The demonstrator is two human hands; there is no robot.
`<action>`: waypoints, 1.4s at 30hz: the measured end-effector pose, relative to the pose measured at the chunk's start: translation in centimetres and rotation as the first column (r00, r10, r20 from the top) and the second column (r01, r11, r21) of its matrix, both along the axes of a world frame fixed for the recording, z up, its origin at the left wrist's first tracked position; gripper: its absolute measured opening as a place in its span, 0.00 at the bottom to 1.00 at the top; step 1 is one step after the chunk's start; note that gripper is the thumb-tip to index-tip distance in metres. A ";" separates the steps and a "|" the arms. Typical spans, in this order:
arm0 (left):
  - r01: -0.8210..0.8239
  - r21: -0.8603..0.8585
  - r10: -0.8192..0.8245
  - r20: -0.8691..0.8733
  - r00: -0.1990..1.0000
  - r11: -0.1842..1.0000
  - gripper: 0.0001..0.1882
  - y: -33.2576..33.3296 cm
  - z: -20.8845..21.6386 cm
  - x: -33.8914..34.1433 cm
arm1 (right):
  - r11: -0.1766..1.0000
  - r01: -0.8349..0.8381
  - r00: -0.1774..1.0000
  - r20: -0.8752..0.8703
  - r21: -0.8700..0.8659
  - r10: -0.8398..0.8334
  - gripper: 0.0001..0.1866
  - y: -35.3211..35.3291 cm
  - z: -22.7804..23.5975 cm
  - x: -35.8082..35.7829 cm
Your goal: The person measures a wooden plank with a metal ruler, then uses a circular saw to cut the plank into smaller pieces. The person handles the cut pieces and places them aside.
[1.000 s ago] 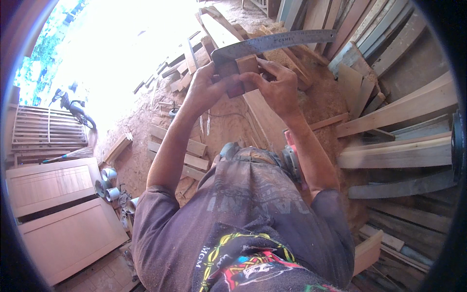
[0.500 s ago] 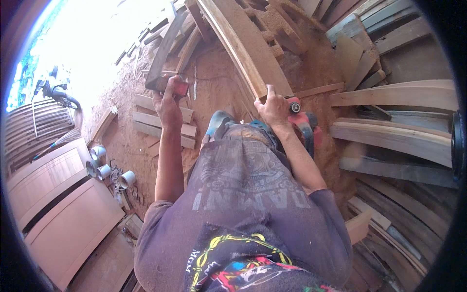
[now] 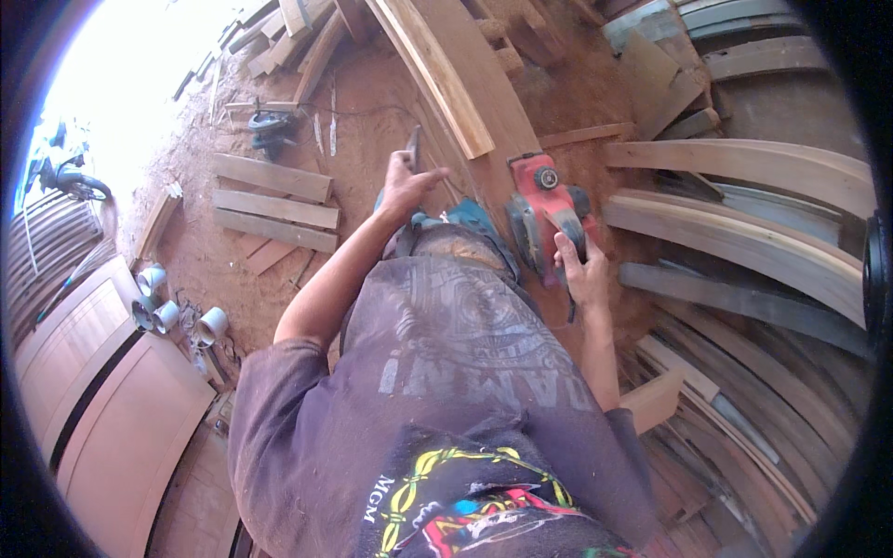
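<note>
My right hand [image 3: 583, 270] is closed around the rear handle of a red and dark electric planer [image 3: 541, 197], which has a round knob at its front. The planer is at the near end of a wide wooden board [image 3: 465, 56], on its right side. A narrower, paler wooden strip [image 3: 451, 102] lies lengthwise on this board. To the left of the strip's near end, my left hand [image 3: 405, 191] is raised with its thumb stretched out. Its other fingers are curled about a thin dark piece [image 3: 414, 144], whose kind I cannot make out.
A dark blue power tool [image 3: 271, 126] and several short planks [image 3: 274, 203] lie on the sawdust-covered floor at left. Cups [image 3: 211, 324] stand near panels [image 3: 139, 409]. Curved timbers [image 3: 735, 242] are stacked at right. A motorcycle [image 3: 70, 177] stands far left.
My right hand has left the pale strip and taken hold of the planer. My left hand has moved right, toward the board; the dark plank and red piece beside it no longer show there.
</note>
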State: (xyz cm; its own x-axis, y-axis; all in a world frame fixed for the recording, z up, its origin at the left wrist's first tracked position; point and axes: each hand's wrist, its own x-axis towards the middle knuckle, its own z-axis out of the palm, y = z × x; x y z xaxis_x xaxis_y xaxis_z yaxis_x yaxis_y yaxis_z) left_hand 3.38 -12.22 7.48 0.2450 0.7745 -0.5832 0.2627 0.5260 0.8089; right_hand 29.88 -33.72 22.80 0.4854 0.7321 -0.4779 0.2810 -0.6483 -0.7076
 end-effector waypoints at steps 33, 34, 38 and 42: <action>0.045 0.151 -0.027 -0.117 0.993 0.988 0.40 -1.2 -1.7 6.1 | 0.997 0.041 0.887 -0.462 0.058 -0.009 0.22 13.2 5.6 -4.5; 0.043 0.138 -0.027 -0.116 0.993 0.990 0.42 -1.2 -1.6 6.0 | 0.997 0.045 0.885 -0.466 0.056 -0.014 0.21 13.4 5.6 -4.5; 0.050 0.162 -0.032 -0.111 0.993 0.986 0.42 -1.2 -1.4 6.2 | 0.997 0.038 0.880 -0.475 0.072 0.001 0.21 13.9 5.4 -4.3; 0.068 0.188 -0.047 -0.114 0.992 0.980 0.41 -2.6 -2.7 5.8 | 0.993 0.056 0.884 -0.467 0.100 -0.003 0.22 14.6 5.9 -5.2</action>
